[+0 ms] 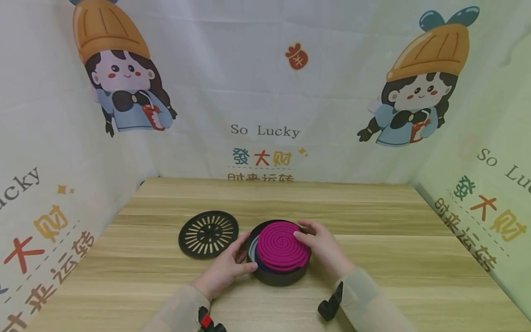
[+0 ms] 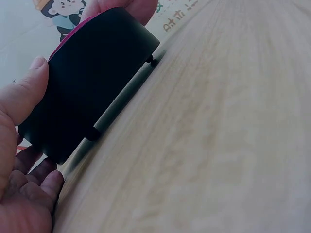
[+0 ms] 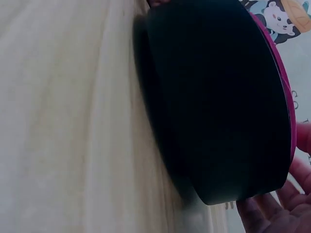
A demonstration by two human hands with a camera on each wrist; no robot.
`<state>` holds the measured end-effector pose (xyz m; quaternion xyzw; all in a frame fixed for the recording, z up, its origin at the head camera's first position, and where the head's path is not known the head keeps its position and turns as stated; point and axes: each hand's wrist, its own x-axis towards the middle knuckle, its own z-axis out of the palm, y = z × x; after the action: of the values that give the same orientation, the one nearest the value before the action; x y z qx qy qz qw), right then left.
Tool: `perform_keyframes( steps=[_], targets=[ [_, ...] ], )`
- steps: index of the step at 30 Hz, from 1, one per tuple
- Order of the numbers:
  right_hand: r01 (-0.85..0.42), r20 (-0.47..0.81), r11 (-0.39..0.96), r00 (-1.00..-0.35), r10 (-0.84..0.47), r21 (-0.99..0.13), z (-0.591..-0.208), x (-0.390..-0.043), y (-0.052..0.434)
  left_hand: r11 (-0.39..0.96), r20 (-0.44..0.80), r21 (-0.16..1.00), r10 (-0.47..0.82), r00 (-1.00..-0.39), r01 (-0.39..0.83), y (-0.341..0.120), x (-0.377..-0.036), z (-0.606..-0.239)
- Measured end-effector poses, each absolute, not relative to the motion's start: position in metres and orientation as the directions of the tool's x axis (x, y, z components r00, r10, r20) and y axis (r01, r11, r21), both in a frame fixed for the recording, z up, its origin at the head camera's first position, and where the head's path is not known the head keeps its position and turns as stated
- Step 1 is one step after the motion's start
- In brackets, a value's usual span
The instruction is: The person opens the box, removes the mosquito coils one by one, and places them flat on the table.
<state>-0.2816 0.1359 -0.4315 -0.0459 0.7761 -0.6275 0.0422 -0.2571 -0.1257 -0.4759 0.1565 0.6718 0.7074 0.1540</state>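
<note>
- Magenta coils [image 1: 283,244] sit inside a round black container [image 1: 280,278], near the middle of the wooden table [image 1: 386,240]; flat spiral faces up, stacked in layers, standing a bit above the rim.
- Under the coils we see a dark blue layer [image 1: 268,269]; a pale grey-blue strip [image 1: 251,252] shows along the container's left inner side.
- Left hand [image 1: 226,269]: grasping the container's left side, thumb at the near-left rim, other fingers round the far side and low on the wall in the left wrist view.
- Right hand [image 1: 323,242]: grasping the container's far-right edge, thumb on top of the coils, fingers against the outer wall; we can't tell how firmly.
- Small feet [image 2: 92,133] show under the container; we can't tell if all of them touch the table.
- Slotted black lid [image 1: 209,236] lies on the table left of the container, near the left hand, apart from the container.
- Both sleeves are pale; we note a black wrist device [image 1: 330,305] at the right cuff, another below the left.
- Behind: printed cloth [image 1: 215,83], cartoon figures and lettering.
</note>
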Motion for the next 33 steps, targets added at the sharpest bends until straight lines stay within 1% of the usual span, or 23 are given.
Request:
perform_keyframes(
  steps=[6,13,21,33],
  targets=[
    [-0.048,0.008,0.232,-0.986,-0.169,-0.972,-0.431,-0.294,0.132,-0.056,0.016,0.998,0.433,-0.901,-0.01,-0.126,-0.257,-0.477],
    [-0.035,-0.01,0.257,-0.985,-0.173,-0.966,-0.431,-0.299,0.128,-0.059,0.018,0.998,0.436,-0.9,-0.009,-0.126,-0.257,-0.476],
    [-0.061,0.006,0.302,-0.984,-0.18,-0.951,-0.43,-0.3,0.127,-0.056,0.023,0.998,0.433,-0.901,-0.002,-0.126,-0.257,-0.475],
    [0.005,-0.045,0.301,-0.991,-0.127,-0.954,-0.421,-0.302,0.124,-0.037,0.004,0.999,0.423,-0.906,-0.013,-0.126,-0.256,-0.475]
  ],
)
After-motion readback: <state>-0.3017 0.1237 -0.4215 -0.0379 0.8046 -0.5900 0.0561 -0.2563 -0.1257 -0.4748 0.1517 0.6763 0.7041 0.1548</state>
